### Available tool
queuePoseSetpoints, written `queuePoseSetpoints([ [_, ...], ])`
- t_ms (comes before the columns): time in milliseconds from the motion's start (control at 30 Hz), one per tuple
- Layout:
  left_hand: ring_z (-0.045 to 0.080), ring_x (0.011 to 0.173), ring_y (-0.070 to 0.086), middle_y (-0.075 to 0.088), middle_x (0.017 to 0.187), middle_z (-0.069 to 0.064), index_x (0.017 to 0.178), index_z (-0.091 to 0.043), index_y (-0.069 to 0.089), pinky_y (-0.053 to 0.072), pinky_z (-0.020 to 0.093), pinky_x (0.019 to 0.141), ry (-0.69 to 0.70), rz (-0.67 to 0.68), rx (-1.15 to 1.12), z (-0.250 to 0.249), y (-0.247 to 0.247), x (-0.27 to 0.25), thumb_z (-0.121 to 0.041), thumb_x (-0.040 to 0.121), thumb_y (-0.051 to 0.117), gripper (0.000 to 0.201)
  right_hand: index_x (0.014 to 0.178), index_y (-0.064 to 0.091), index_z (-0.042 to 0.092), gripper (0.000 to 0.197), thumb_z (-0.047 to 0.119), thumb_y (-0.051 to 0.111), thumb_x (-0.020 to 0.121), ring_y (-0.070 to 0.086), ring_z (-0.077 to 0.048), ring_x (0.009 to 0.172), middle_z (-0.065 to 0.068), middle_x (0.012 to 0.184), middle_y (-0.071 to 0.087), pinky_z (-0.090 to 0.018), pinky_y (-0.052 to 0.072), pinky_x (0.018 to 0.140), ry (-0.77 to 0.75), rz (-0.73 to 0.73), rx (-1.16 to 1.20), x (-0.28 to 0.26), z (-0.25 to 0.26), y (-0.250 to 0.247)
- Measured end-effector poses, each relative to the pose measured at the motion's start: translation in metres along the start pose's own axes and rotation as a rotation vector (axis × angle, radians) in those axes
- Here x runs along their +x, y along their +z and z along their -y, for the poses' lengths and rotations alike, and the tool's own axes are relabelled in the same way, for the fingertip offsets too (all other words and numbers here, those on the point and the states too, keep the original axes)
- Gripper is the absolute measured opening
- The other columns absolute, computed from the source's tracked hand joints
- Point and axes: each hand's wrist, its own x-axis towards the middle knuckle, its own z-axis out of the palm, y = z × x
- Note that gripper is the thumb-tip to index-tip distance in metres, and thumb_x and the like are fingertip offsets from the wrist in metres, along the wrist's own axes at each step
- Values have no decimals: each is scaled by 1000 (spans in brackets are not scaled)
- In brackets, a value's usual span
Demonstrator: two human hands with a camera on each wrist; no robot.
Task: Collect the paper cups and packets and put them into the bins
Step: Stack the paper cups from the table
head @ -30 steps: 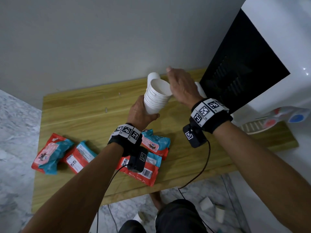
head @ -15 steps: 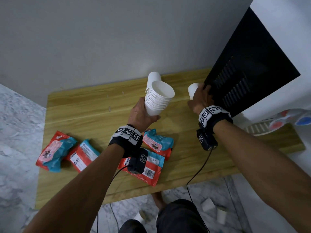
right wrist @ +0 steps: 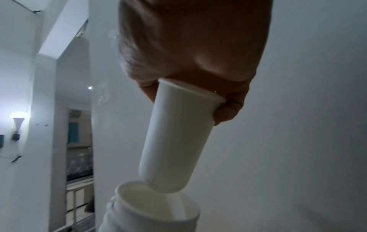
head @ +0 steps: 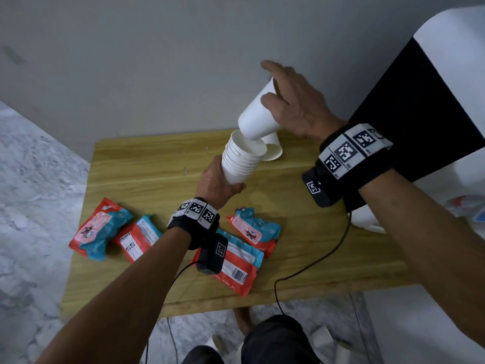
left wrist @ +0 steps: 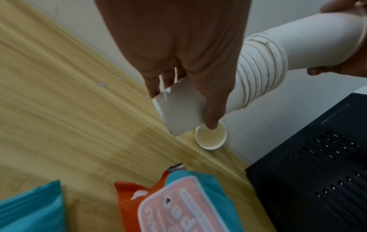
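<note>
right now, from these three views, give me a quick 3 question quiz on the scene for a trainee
1. True or false: the single cup in the right hand is already fully seated in the stack of cups.
2. Multiple choice: where is the loose cup that no hand holds? A) on the floor B) lying on the wooden table near the wall C) on a packet
3. Fill in: the left hand grips the ____ of the stack.

Key:
1. False; only its base is at the top cup's mouth.
2. B
3. Lower end
</note>
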Motion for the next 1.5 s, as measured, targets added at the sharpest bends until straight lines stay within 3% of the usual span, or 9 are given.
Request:
queuePoseSetpoints([
  [167, 30, 104, 59, 62, 118, 11, 125, -9, 44, 43, 29, 77, 1, -32, -22, 2, -6, 1, -22, 63, 85, 76, 151, 23, 27, 63, 45, 36, 92, 40, -29, 129, -5, 146, 43, -48, 36, 96, -132, 199, -172, -6, 17, 41],
  [267, 30, 105, 59, 62, 119, 12, 126, -7, 45, 44, 30, 77, 5, -26, -18, 4, -7, 0, -20, 61, 86, 78, 151, 29, 25, 53, 45, 26, 102, 35, -28, 138, -2, 154, 36, -44, 29, 107, -167, 314, -114, -4, 13, 66],
  [367, 30, 104, 58, 62, 118, 13, 124, -6, 45, 38, 26, 74, -27, -32, -11, 10, -10, -1, -20, 62, 85, 75, 143, 32, 17, 59, 44, 11, 95, 44, -35, 131, -11, 150, 42, -45, 35, 108, -108, 223, -22, 12, -5, 80],
  [533, 30, 106, 57, 61, 118, 12, 126, -6, 44, 36, 25, 75, -73, -42, 3, 21, -19, -7, -20, 64, 84, 74, 136, 35, 6, 69, 56, 44, 90, 46, -39, 125, -21, 139, 44, -43, 39, 97, 450, 99, -25, 40, -58, 101],
  [800, 30, 108, 57, 61, 120, 11, 126, -8, 44, 38, 26, 76, -112, -32, 24, 34, -29, -9, -22, 64, 84, 75, 138, 24, 0, 84, 36, 73, 80, 52, -37, 122, -20, 139, 47, -37, 46, 87, 700, 63, 218, 44, -83, 141],
  [1000, 31, 107, 57, 61, 118, 11, 124, -9, 44, 45, 34, 81, -116, -25, 26, 36, -32, -5, -24, 62, 85, 76, 130, 43, 15, 64, 46, 66, 79, 55, -28, 114, -7, 132, 52, -32, 47, 82, 456, -1, 332, 50, -65, 93],
  [1133, 32, 106, 55, 60, 116, 11, 123, -9, 44, 44, 34, 80, -96, -25, 44, 30, -32, -3, -25, 63, 85, 75, 116, 57, 25, 47, 49, 55, 76, 54, -18, 97, 7, 99, 54, -31, 45, 79, 187, -26, 441, 43, -32, 40],
  [1267, 33, 108, 56, 61, 118, 11, 125, -9, 45, 46, 39, 89, -56, -18, 55, 19, -31, -6, -26, 62, 85, 77, 132, 53, 30, 48, 40, 50, 84, 50, -16, 102, 4, 107, 50, -26, 40, 86, -31, 33, 299, 23, 0, 17],
  [1500, 30, 107, 59, 63, 119, 11, 127, -9, 45, 39, 26, 76, 81, 12, 57, -14, -31, -21, -27, 63, 85, 77, 143, 39, 39, 70, 62, 44, 77, 45, -32, 118, -4, 123, 55, -48, 37, 103, -102, 152, -72, -27, 24, 41],
])
